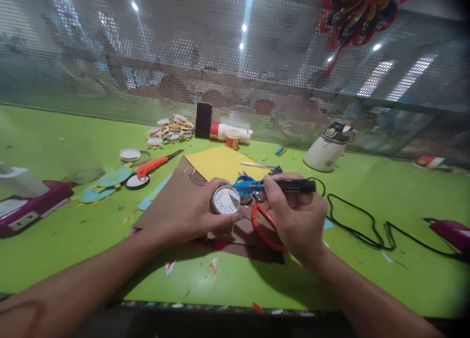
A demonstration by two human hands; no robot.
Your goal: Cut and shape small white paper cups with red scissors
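Left hand [198, 208] grips a white disc [225, 201], its outer ring [219, 204] blue-speckled, central hexagon [226, 199] blank; right hand [299, 220] holds a marker [293, 185].

The disc [226, 201] is white with dark lines and blue specks. The pen [298, 185] is black, the table [370, 193] green, the paper [216, 161] yellow, the jug [321, 154] white and black.

Craft workshop by looks: green counter [396, 191], paper scraps [213, 265] near hands [301, 218], yellow paper [216, 163] just beyond them, orange-handled blade [152, 166] past left hand [200, 208].
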